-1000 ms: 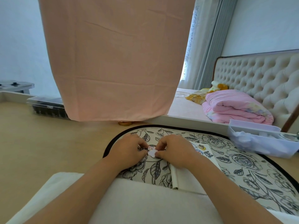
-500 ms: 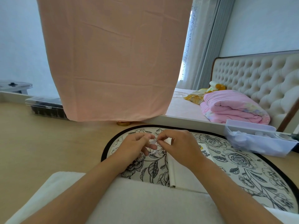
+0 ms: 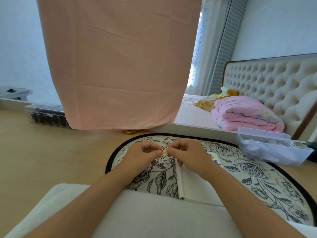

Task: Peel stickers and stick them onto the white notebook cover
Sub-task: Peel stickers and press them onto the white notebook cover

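A white padded cushion (image 3: 171, 219) is lying nearest, with both bare forearms crossing over it. Just beyond it, a closed white notebook (image 3: 193, 185) is resting on an oval black-and-white rose-patterned mat (image 3: 257, 179), which is covering part of the pale wooden desk (image 3: 42, 152). The right hand (image 3: 187, 156) is hovering over the notebook's far end. The left hand (image 3: 141, 156) is meeting it above the mat. Their curled fingers (image 3: 158, 153) are pinching a small yellow cartoon sticker (image 3: 164, 151) between them, just left of the notebook's spine. Farther right, a translucent plastic box (image 3: 267, 152) is sitting beside the mat's far edge, holding crumpled white bits too blurred to name. Far left, a clear lidded box (image 3: 46, 115) is holding dark items. Behind everything, a pink cloth (image 3: 120, 66) is hanging, and a folded pink quilt (image 3: 245, 115) is lying on the bed (image 3: 192, 114).
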Tool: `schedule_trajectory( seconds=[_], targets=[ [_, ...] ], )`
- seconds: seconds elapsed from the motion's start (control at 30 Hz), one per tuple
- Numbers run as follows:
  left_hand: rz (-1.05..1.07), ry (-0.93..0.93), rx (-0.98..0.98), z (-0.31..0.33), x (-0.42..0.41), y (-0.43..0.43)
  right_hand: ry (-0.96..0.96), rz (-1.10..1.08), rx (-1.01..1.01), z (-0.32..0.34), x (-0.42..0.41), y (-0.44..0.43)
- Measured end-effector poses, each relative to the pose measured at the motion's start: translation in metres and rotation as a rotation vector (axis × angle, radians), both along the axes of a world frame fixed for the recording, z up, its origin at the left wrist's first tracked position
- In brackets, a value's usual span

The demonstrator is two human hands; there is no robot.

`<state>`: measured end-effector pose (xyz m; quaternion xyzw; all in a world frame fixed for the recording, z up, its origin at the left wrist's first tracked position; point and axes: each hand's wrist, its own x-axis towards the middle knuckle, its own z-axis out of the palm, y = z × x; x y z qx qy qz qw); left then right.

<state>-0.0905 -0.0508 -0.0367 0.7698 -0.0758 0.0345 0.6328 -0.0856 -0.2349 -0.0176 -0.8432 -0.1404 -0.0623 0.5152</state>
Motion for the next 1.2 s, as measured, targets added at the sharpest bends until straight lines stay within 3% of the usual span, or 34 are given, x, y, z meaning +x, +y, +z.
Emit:
schedule_trajectory(
  seconds=[0.23,0.6,0.93,1.2],
  targets=[
    [-0.018,-0.072,0.063,0.002,-0.005,-0.008,0.070,-0.006,0.019,0.003,-0.005,-0.006],
    [-0.114,-0.152,0.259,0.029,0.009,-0.067,-0.083,-0.149,-0.089,0.022,-0.017,-0.064],
    [-0.161,-0.197,0.296,0.026,0.027,-0.129,-0.167,-0.299,-0.102,0.008,-0.002,-0.119],
    [-0.082,-0.240,0.279,0.009,0.031,-0.141,-0.415,-0.373,-0.388,-0.006,0.002,-0.122]
  ],
)
